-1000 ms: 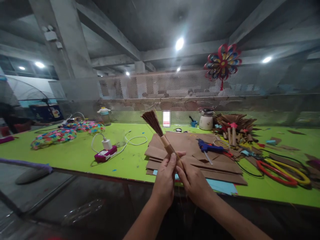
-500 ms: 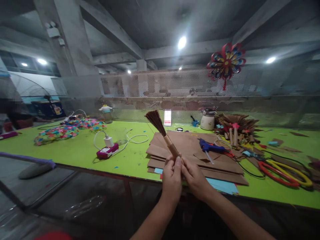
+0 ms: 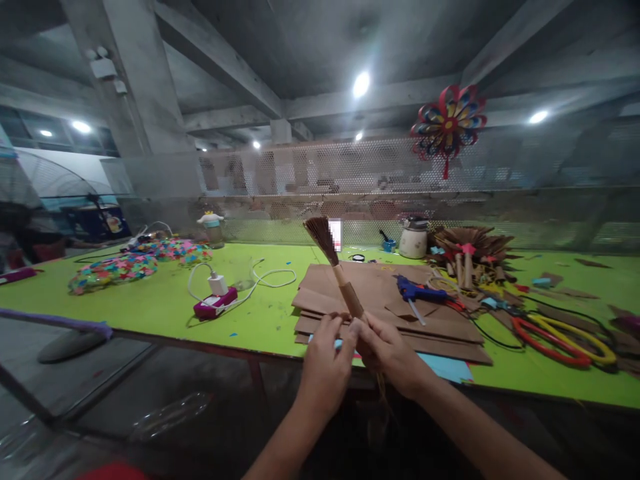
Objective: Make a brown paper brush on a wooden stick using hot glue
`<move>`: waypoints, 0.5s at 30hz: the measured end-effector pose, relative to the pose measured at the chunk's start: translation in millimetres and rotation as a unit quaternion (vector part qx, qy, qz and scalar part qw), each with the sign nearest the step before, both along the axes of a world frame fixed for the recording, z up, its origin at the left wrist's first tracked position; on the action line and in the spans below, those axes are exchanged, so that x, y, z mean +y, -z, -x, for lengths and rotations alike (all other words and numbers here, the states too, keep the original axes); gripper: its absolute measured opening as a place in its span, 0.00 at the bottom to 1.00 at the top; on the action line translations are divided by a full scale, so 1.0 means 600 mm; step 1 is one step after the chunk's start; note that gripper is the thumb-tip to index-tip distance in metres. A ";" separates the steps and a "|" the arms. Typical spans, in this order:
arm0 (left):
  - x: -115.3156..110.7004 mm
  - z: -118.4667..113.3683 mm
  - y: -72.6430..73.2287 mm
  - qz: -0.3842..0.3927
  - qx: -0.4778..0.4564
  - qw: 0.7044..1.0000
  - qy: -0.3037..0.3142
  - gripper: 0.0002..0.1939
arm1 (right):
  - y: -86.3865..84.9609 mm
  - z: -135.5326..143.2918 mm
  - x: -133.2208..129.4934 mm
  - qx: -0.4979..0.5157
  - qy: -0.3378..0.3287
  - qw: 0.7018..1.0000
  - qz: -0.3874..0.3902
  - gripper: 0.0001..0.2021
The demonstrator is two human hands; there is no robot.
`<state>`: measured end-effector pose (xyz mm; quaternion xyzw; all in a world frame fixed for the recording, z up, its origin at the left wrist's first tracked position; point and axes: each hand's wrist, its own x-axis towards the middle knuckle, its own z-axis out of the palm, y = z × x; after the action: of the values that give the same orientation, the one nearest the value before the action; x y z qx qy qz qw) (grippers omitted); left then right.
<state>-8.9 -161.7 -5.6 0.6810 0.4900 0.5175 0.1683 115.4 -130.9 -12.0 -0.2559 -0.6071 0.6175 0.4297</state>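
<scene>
In front of me stands a brush-shaped bundle of thin brown pleats, like a closed paper fan [image 3: 323, 239], leaning a little left. Its handle [image 3: 351, 300] is wrapped in brown paper, and thin yellowish strands trail from its lower end. My right hand [image 3: 393, 353] is closed round the lower handle. At the handle's left side, my left hand [image 3: 327, 350] has its fingers curled and its thumb tip against the wrap; its exact hold is partly hidden. Behind both hands lies a stack of brown paper sheets [image 3: 320, 297]. A blue glue gun [image 3: 420, 290] rests on that stack.
Pleated brown paper fans [image 3: 470, 243] are piled at the right. Scissors with red and yellow handles [image 3: 550, 343] lie nearer. A purple power strip [image 3: 215, 303] with a white cable and bags of colourful stars [image 3: 115, 270] are left on the green table [image 3: 270, 320].
The paper fan has shifted slightly right and turned more upright. My left hand has moved left and loosened, while the right hand has closed further round the handle.
</scene>
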 end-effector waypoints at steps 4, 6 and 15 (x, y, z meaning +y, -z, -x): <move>-0.023 0.067 -0.035 -0.081 0.105 0.991 -0.012 0.11 | -0.011 -0.028 0.008 0.006 -0.059 0.997 0.058 0.15; -0.032 0.092 -0.066 -0.141 0.186 0.972 -0.004 0.14 | -0.020 -0.044 0.013 -0.004 -0.106 0.991 0.085 0.15; 0.033 0.059 -0.152 -0.209 0.513 0.812 0.186 0.25 | -0.032 -0.080 0.017 -0.026 -0.233 0.954 0.186 0.13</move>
<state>-44.6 -141.9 85.9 0.9443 0.2495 0.1420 -0.1611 163.2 -121.0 7.3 -0.1992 -0.5352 0.7954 0.2029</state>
